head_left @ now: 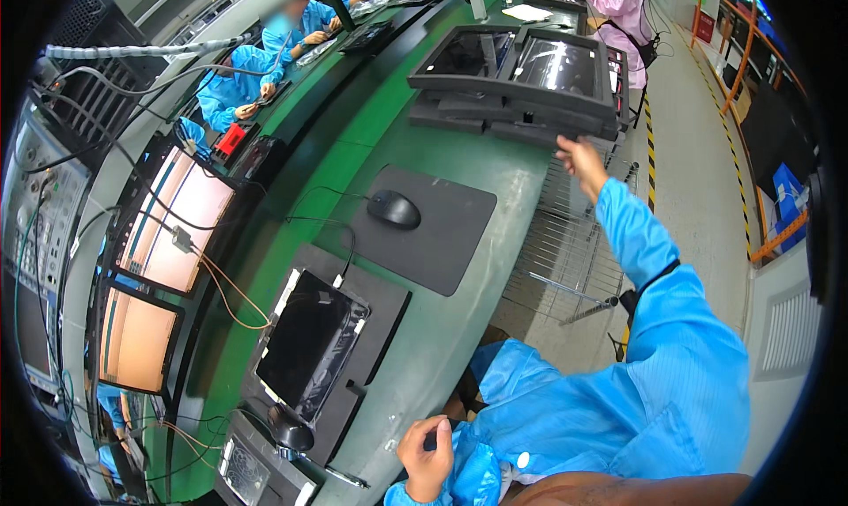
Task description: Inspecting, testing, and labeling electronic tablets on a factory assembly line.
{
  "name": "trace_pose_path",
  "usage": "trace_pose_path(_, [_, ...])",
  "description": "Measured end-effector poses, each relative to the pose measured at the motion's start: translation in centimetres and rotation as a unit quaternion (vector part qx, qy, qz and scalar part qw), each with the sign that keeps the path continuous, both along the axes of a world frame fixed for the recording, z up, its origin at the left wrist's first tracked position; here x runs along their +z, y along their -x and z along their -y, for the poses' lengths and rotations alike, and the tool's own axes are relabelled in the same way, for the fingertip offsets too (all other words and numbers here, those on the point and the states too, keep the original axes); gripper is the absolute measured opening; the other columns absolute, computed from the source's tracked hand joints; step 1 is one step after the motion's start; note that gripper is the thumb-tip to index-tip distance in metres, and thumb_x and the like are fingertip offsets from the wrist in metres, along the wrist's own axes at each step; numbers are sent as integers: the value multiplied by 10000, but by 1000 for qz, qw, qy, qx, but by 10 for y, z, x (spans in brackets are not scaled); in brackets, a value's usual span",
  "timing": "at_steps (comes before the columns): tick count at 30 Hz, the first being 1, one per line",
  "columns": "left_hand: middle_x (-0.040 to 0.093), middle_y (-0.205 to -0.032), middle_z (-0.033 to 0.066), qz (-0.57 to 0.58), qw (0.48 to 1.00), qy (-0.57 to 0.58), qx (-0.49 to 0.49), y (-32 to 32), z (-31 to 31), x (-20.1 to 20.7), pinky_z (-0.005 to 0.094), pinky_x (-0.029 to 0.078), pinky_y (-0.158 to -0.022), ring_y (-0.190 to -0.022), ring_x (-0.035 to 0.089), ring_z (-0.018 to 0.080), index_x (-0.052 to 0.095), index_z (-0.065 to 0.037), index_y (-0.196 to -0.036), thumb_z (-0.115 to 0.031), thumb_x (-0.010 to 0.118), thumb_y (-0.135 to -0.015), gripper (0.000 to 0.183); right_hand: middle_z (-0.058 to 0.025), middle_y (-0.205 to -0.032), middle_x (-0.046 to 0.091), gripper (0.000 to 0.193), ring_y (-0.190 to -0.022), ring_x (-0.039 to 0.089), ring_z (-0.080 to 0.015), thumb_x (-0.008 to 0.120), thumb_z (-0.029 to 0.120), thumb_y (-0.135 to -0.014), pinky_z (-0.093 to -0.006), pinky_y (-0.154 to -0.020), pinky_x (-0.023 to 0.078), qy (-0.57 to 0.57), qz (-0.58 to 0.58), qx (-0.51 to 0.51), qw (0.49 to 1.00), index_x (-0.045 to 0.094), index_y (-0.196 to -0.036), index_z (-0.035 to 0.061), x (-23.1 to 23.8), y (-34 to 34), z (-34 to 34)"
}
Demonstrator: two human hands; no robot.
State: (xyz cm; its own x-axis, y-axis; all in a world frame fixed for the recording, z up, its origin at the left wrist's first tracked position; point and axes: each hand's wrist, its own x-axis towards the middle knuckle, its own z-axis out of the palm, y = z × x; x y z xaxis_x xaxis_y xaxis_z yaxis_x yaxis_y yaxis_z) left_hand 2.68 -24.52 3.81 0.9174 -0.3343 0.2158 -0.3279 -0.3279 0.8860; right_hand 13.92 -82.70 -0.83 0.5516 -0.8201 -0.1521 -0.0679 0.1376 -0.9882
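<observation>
My right hand (583,166) reaches out just below the near right corner of a stack of black foam trays (490,86). Its fingers are stretched, slightly blurred, and hold nothing I can see. Two dark-screened panels (555,64) lie in the top tray's compartments. Close to my body, by the green bench's edge, my left hand (424,462) is loosely curled with thumb and fingertips near each other; nothing shows in it. Left of it, a black tablet (305,343) under clear film lies on a black foam pad (389,316), with a cable plug (339,281) at its upper edge.
A mouse (393,209) rests on a dark mat (450,241). A black rounded device (290,428), a pen (349,478) and another device (243,471) lie near me. Monitors (177,219) stand left; a wire cart (565,268) is beside the bench. Co-workers (243,86) sit across.
</observation>
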Motion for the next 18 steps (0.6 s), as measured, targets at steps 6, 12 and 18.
trace_pose_path(6, [700, -772, 124, 42, 999, 0, 4, 16, -14, 3, 301, 513, -632, -668, 663, 218, 721, 12, -920, 11, 734, -870, 52, -90, -830, 667, 611, -661, 598, -149, 686, 420, -962, -345, -601, 489, 120, -42, 0, 992, 561, -1328, -54, 19, 34, -95])
trace_pose_path(12, [684, -744, 107, 15, 997, 39, 65, 31, -39, -12, 285, 481, -633, -641, 635, 186, 707, 14, -903, -1, 715, -896, 18, -160, -720, 671, 400, -662, 651, -297, 670, 385, -967, -410, -631, 487, 438, -116, 111, 885, 710, -788, 30, 100, 96, -98])
trace_pose_path(18, [707, -786, 118, 17, 999, 35, 37, 33, -38, 0, 288, 509, -648, -668, 659, 173, 720, 11, -924, -18, 722, -910, 32, -193, -1149, 683, 407, -1121, 644, -376, 686, 396, -923, -453, -974, 497, 580, -264, 199, 744, 755, -1154, 69, 168, 1, 3])
